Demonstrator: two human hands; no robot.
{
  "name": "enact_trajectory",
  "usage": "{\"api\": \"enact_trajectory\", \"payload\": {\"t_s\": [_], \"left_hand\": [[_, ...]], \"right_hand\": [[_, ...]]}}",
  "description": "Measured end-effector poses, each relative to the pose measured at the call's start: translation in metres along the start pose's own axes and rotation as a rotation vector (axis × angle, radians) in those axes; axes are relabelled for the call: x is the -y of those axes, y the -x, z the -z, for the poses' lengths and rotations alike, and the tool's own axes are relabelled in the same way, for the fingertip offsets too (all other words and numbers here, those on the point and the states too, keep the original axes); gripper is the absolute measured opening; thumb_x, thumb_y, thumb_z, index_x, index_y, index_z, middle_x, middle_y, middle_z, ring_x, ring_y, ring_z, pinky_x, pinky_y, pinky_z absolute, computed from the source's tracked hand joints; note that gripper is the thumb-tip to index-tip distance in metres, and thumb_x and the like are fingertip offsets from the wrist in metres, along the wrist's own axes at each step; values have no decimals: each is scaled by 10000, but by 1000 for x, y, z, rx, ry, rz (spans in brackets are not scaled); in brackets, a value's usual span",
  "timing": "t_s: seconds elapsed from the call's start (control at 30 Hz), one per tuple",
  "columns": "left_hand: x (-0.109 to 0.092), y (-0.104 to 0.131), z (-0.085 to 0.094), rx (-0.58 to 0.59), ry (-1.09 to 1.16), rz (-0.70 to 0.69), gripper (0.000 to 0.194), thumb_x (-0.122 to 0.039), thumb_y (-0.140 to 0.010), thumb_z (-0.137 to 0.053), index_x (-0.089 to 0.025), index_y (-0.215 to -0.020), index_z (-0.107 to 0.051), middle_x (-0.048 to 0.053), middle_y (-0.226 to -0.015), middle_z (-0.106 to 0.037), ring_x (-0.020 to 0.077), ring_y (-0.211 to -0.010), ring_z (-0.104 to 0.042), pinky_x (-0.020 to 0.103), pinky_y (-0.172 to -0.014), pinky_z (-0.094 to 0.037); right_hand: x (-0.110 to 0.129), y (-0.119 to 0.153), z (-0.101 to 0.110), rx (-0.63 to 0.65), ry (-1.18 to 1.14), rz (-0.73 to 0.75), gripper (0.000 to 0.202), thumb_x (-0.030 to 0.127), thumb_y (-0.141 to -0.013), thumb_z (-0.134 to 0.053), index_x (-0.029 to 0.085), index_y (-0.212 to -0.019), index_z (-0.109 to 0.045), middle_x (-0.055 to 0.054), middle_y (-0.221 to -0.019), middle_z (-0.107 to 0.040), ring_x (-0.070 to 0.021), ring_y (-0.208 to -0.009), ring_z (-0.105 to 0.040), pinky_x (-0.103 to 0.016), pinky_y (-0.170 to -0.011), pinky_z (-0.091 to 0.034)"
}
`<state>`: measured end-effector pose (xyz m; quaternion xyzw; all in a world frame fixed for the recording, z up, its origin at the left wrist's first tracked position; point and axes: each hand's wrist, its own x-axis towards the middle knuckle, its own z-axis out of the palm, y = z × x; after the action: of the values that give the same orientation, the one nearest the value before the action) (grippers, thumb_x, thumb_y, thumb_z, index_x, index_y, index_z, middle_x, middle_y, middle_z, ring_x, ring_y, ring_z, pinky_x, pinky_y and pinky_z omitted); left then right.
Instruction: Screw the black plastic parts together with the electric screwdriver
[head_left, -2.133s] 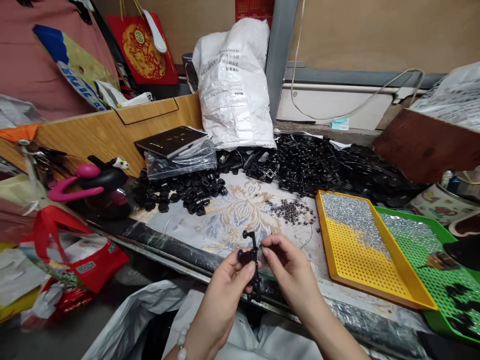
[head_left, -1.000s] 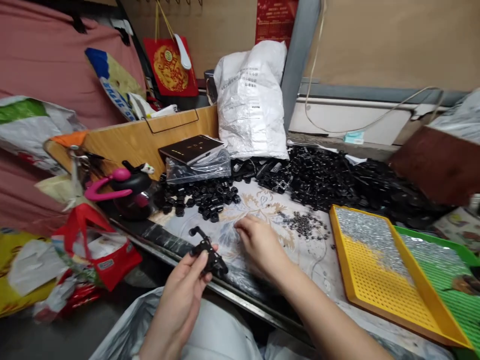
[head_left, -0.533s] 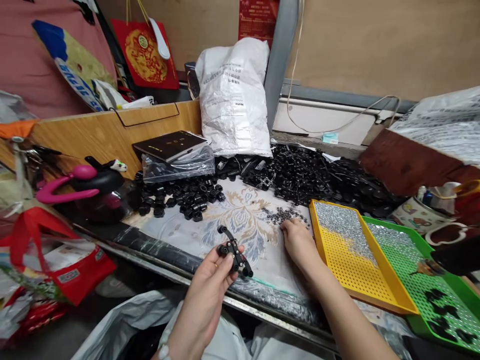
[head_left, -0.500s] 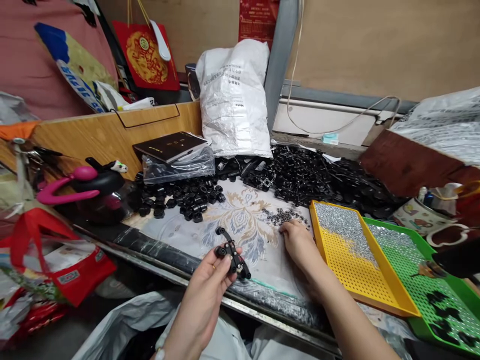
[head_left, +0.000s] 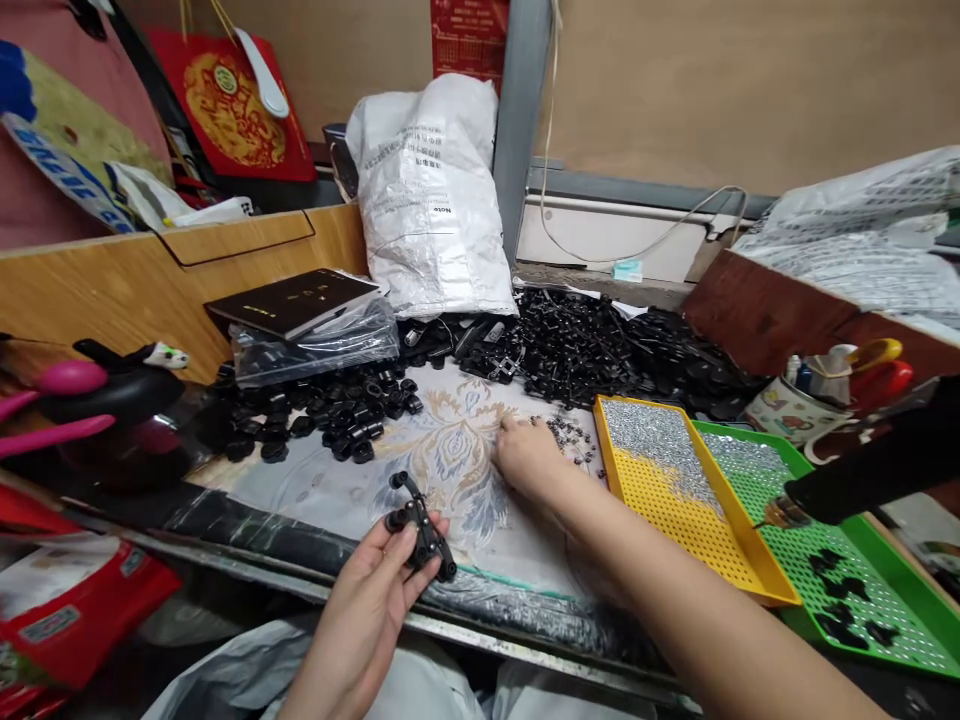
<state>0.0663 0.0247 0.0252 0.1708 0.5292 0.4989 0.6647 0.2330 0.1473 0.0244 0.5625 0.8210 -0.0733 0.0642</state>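
Observation:
A black jointed plastic part is pinched between the thumb and fingers of my left hand, above the table's front edge. My right hand rests low over the patterned cloth, its fingers curled down; whatever they hold, if anything, is hidden. Just right of those fingers lies a scatter of tiny dark metal pieces. Behind them rises a large heap of small black parts.
Right of my right arm lie a yellow tray and a green tray with small silver pieces. A black tool hangs over the green tray. Black rings and a black kettle are at left; a white sack stands behind.
My right hand has moved left, off the tiny metal pieces and onto the cloth beside them. My left hand still holds the black part. The view has turned to the right.

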Motion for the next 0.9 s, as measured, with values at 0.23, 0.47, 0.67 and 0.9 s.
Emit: {"api": "enact_trajectory", "payload": {"t_s": [0.23, 0.47, 0.67, 0.9], "left_hand": [[0, 1, -5, 16, -66, 6, 334, -316, -736, -620, -171, -1021, -524, 76, -1061, -582, 168, -1021, -528, 200, -747, -480], [1, 5, -2, 38, 0, -13, 270, -282, -779, -577, -157, -1011, -520, 88, -1092, -569, 150, -1015, -531, 207, -784, -481], [6, 5, -11, 58, 51, -1, 223, -225, -787, -568, -150, -995, -536, 89, -1084, -569, 145, -1005, -530, 201, -774, -492], [6, 9, -25, 126, 89, 11, 206, -228, -779, -582, -143, -963, -547, 94, -1038, -578, 149, -962, -548, 216, -765, -494]], "right_hand": [[-74, 27, 0, -5, 21, -187, 472, -25, -754, -300, 50, -1180, -488, -177, -1069, -467, -202, -953, -484, -272, -827, -372], [-52, 35, -1, -65, -85, -117, 388, 9, -783, -340, 152, -1080, -543, -98, -1016, -472, -140, -903, -475, -193, -763, -349], [-31, 62, -14, -132, -158, -112, 175, 178, -875, -384, 165, -870, -559, -42, -908, -472, -104, -810, -448, -179, -689, -311], [-21, 58, -36, -189, -136, -145, 179, 176, -886, -360, 132, -855, -531, -59, -908, -458, -142, -818, -416, -235, -699, -286]]}}
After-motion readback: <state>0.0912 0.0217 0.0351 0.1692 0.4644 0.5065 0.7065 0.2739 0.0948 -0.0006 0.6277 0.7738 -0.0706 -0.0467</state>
